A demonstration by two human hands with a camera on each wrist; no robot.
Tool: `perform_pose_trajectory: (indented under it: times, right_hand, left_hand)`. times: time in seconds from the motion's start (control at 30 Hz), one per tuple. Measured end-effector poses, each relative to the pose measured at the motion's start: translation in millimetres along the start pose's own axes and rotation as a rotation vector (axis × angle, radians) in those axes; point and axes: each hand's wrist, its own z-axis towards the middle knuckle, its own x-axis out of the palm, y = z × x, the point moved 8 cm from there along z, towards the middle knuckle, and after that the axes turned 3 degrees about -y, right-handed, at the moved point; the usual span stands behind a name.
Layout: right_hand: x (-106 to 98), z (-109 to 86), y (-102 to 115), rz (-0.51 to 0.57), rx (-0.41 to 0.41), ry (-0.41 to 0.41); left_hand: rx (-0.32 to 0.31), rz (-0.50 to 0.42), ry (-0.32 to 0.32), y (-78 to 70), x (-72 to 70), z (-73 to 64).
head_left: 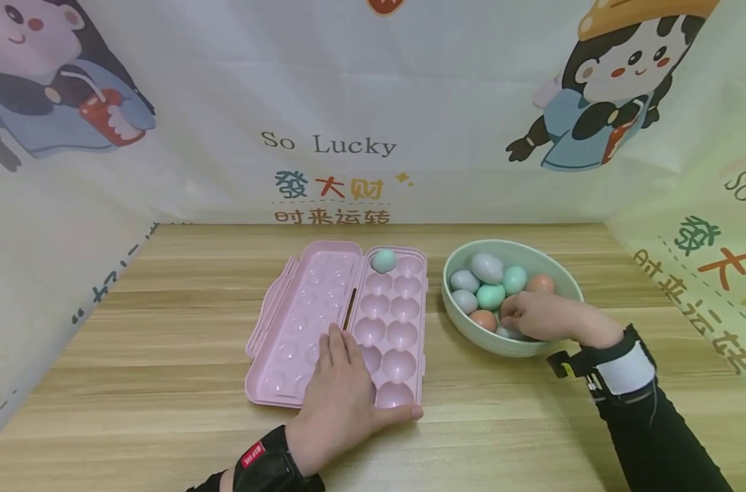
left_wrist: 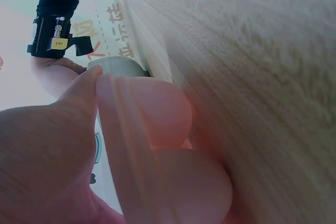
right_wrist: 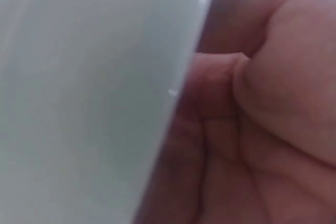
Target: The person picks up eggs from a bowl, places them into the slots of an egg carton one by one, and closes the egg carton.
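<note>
A pink egg carton lies unfolded on the table, its lid to the left. One green egg sits in the far left cup. My left hand rests across the near end of the carton, fingers straight over the hinge, thumb at the near edge. In the left wrist view the carton's rounded cups show from the side. My right hand is inside the pale green bowl, fingers bent down among the eggs. Its fingertips are hidden; the bowl wall covers much of the right wrist view.
Grey, green and brown eggs fill the bowl, which stands right of the carton. A printed white cloth with cartoon figures hangs behind the wooden table and along both sides.
</note>
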Motion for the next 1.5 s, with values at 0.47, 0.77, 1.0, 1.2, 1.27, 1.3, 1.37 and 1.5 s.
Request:
perform_pose_trajectory:
  times: [0.47,0.77,1.0,1.2,1.27,1.3,1.37,1.5]
  right_hand:
    - [-1,-1.3,3,0.003,-0.002,0.011]
    - [-3,-2.9,2,-0.021,0.007,0.005]
    - [-11,-1.9,2,-0.108,0.045,-0.055]
    - [-13,-1.1,3,-0.099,0.078,-0.058]
    - [-13,-1.2,3,-0.1,0.087,-0.055]
    - [-13,-1.3,3,-0.102,0.091,-0.054]
    - [-12,-1.4,3,-0.106,0.097,-0.053]
    - [-12,-1.7,4,-0.123,0.093,-0.052]
  left_hand:
    - [0.026,0.035,-0.014,-2.3,-2.2,0.7]
    - [0.034,0.031,-0.016,-2.9,-0.1,1.0]
    - [0.04,0.055,-0.02,-3.3,-1.0,0.6]
    - [0.042,0.055,-0.021,-3.3,-1.4,0.3]
    - [0.044,0.057,-0.019,-3.4,-1.2,0.5]
    - [0.044,0.057,-0.018,-3.4,-1.1,0.5]
    - [0.042,0.057,-0.016,-3.2,-1.0,0.5]
    - [0.037,0.061,-0.012,-3.1,-1.3,0.4]
